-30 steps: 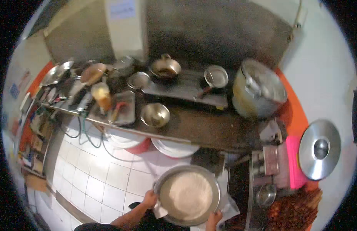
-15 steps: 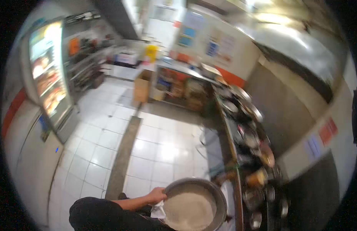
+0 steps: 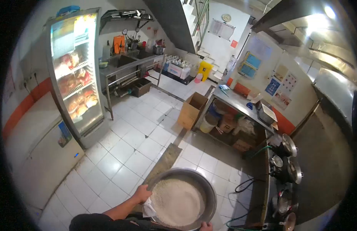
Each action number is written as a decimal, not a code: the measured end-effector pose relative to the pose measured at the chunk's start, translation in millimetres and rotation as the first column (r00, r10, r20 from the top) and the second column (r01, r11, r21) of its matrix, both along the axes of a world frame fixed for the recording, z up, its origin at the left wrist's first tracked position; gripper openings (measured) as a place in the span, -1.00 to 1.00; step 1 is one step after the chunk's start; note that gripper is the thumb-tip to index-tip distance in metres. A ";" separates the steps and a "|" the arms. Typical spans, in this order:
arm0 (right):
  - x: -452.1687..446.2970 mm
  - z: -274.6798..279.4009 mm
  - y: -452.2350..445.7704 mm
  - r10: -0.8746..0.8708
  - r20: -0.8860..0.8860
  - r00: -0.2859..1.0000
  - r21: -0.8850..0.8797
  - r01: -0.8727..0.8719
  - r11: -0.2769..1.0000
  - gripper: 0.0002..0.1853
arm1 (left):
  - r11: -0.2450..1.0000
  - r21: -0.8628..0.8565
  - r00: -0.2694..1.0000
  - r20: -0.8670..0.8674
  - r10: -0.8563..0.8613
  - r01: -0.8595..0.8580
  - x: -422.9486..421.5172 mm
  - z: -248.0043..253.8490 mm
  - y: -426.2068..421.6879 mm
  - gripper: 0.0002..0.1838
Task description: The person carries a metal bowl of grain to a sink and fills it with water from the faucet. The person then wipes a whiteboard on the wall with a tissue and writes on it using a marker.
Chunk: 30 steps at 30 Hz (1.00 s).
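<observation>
A large, wide metal pot (image 3: pixel 213 194) is carried in front of me at the bottom of the head view. Inside lies a pale beige, grainy-looking mass (image 3: pixel 178 202) whose exact kind I cannot make out. My left hand (image 3: pixel 142 194) is closed on the pot's left rim, with a white cloth (image 3: pixel 148 208) bunched under the fingers. At the near right rim, my right hand (image 3: pixel 206 226) also grips the pot; only part of it shows above the frame's lower edge.
Left stand a white chest freezer (image 3: pixel 51 161) and a lit glass-door fridge (image 3: pixel 76 73). A sink counter (image 3: pixel 128 65) is beyond. Ahead, a cardboard box (image 3: pixel 192 109) sits on the tiled floor beside a steel table (image 3: pixel 244 106). Stoves with pans (image 3: pixel 294 169) line the right; a hose (image 3: pixel 244 221) trails nearby.
My view has swung left, so the room has shifted right in the picture. The pot sits slightly farther left and higher, and my right hand now shows at its rim.
</observation>
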State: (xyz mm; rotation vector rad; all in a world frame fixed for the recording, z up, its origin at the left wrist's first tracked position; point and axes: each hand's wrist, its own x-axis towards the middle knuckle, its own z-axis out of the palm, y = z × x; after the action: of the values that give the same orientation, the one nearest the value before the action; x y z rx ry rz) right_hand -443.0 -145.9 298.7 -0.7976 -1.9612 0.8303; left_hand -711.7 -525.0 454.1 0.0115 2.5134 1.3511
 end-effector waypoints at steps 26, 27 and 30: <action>-973.1 205.7 -26.7 0.618 0.179 0.766 -0.627 -0.395 0.672 -0.78 | 0.664 0.455 0.788 0.161 0.594 -0.593 -684.9 68.0 -44.2 -0.55; -1007.6 206.2 -22.3 0.613 0.168 0.772 -0.638 -0.389 0.665 -0.78 | 0.665 0.441 0.780 0.153 0.606 -0.603 -721.2 66.9 -41.1 -0.55; -1112.5 202.2 -25.7 0.599 0.109 0.794 -0.506 -0.474 0.720 -0.64 | 0.637 0.488 0.773 0.136 0.620 -0.597 -835.9 50.9 -27.4 -0.55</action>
State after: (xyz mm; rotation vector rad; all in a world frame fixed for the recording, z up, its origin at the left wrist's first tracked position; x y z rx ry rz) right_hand -1555.5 -171.6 500.9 -0.6047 -2.3214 1.6662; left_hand -1547.6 -552.4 505.0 -0.7829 2.1733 2.2687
